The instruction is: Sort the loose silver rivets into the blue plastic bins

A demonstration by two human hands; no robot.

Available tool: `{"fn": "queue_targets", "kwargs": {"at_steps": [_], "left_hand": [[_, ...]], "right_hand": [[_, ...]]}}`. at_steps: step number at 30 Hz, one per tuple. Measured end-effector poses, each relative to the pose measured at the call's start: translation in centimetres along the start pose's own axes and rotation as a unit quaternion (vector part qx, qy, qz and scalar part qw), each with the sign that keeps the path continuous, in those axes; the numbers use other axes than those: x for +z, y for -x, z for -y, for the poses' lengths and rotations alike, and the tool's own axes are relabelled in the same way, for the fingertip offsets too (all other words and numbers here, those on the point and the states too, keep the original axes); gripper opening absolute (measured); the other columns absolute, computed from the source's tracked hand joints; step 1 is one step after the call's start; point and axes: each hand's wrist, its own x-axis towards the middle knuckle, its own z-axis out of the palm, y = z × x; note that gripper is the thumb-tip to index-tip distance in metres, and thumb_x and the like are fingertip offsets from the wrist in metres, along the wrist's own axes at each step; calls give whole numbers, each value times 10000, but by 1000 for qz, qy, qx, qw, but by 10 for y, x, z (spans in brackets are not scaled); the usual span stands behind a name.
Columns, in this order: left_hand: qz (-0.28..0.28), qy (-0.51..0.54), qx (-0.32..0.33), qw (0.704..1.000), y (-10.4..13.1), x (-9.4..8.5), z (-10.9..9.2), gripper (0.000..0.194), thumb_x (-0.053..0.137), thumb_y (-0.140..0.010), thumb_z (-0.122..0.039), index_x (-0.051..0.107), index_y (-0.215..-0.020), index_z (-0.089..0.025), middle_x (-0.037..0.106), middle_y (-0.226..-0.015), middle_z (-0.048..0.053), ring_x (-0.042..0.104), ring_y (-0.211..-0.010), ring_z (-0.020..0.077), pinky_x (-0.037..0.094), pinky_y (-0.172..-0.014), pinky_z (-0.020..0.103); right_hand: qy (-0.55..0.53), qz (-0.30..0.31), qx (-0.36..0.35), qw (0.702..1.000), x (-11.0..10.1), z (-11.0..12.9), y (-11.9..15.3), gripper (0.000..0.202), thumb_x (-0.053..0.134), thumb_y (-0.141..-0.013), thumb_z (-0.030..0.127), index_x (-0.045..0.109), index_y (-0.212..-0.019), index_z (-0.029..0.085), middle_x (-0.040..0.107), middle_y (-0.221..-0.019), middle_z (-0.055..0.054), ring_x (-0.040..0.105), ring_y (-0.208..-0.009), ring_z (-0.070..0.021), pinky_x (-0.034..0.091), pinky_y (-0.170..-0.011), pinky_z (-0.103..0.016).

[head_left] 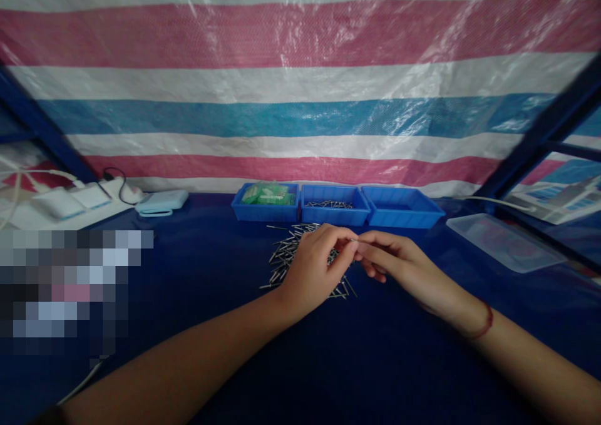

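Metal pins (287,254) piled mid-counter (375,362) near its back edge; left hand (313,267) and right hand (399,263) above them, fingertips pinched together on one pin.

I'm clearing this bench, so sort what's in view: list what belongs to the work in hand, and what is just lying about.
In use:
left hand and right hand, pinching one thin metal pin between them
pile of metal pins
three blue bins

Lying about:
clear plastic lid
white power strip
pale blue device
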Motion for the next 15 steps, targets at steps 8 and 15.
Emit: {"fn": "queue_targets", "kwargs": {"at_steps": [8, 15], "left_hand": [[-13, -24, -3, 1000, 1, 1, 3, 55, 513, -872, -176, 560, -899, -185, 629, -844, 21, 588, -798, 147, 459, -755, 316], [-11, -31, -6, 999, 2, 1, 3, 57, 540, -864, -166, 562, -911, -189, 642, -862, 21, 596, -823, 158, 452, -762, 326]], "right_hand": [[23, -101, -75, 992, -3, -5, -2, 215, 635, -756, 368, 623, -876, 190, 522, -566, 44, 471, -483, -88, 384, -442, -223], [35, -141, -134, 980, -4, -4, 0, 172, 662, -736, 310, 639, -872, 206, 563, -562, 36, 488, -475, -93, 387, -437, -228]]}}
